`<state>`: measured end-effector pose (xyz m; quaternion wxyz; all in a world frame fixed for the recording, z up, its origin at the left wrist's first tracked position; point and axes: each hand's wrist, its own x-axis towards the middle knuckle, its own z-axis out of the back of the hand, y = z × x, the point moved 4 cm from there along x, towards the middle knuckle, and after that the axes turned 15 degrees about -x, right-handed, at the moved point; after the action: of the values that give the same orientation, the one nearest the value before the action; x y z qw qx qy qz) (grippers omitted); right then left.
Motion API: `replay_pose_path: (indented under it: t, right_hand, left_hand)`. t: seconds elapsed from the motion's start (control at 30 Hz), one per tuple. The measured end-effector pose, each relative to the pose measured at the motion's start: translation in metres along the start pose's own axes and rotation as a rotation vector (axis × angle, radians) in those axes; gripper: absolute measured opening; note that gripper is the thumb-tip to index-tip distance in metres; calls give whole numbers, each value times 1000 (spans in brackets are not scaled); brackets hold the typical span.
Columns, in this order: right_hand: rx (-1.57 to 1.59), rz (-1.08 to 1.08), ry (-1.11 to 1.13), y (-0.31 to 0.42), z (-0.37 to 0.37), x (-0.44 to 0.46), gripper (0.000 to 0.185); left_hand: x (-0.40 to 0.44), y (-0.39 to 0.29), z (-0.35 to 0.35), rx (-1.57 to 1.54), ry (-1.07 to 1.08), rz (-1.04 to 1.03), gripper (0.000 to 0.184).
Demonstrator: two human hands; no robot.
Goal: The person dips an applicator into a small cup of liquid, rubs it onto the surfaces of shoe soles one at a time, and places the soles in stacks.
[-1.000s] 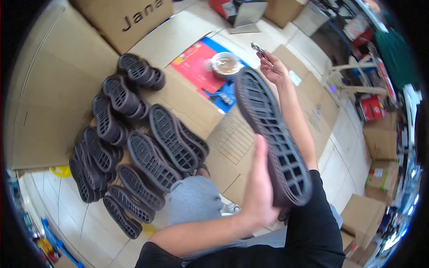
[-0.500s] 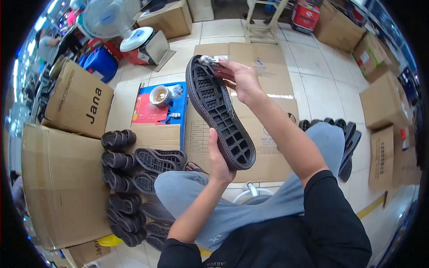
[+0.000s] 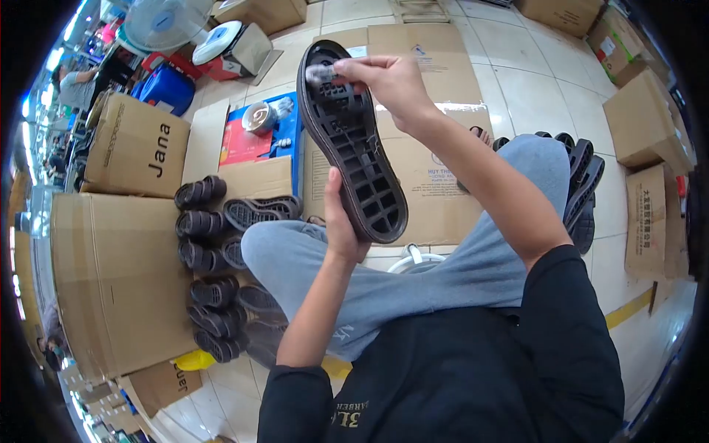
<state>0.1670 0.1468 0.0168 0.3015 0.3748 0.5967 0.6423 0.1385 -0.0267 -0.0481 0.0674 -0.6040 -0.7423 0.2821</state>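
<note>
My left hand (image 3: 342, 225) grips a dark shoe sole (image 3: 356, 173) by its lower edge, thumb along the side. The sole is tilted upright with its hollow, gridded face toward me. Between the fingertips of my right hand (image 3: 391, 85) is a small greyish-white wad (image 3: 320, 74), blurred, at the upper end of that gridded face. Whether it touches the bottom of the cavity I cannot tell. Beyond the sole, a cup of brownish stuff (image 3: 258, 118) stands on a red sheet (image 3: 240, 148) over a blue board (image 3: 294, 136); a whitish wad (image 3: 282, 108) lies beside the cup.
Several dark soles (image 3: 214, 288) are lined up to my left, and more soles (image 3: 583, 184) stand by my right knee. Large cartons (image 3: 122, 280) rise at the left, others (image 3: 650, 118) at the right. Flattened cardboard (image 3: 436, 177) covers the floor ahead. A fan (image 3: 159, 22) stands farther back.
My right hand and the wad have moved from the sole's upper rim to over its gridded face. The view has tipped downward; the left hand keeps its grip on the sole.
</note>
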Motion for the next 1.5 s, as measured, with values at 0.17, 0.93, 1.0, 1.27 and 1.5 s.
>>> replay_pose_path:
  t: [0.17, 0.93, 1.0, 1.27, 1.5]
  right_hand:
    - [-161, 32, 169, 5, -11, -72, 24]
    - [-1049, 1153, 84, 27, 6, -2, 13]
    - [-1125, 1236, 76, 22, 5, -4, 12]
    - [-1078, 1025, 206, -6, 12, -55, 14]
    - [-955, 990, 209, -2, 2, -121, 18]
  left_hand:
    - [-6, -15, 9, -71, 79, -40, 68]
    - [-57, -11, 5, -292, 71, 152, 73]
    - [-60, -13, 13, -181, 2, 131, 73]
    - [-59, -19, 37, 2, -78, 75, 68]
    - [-45, -22, 48, -50, -99, 43, 66]
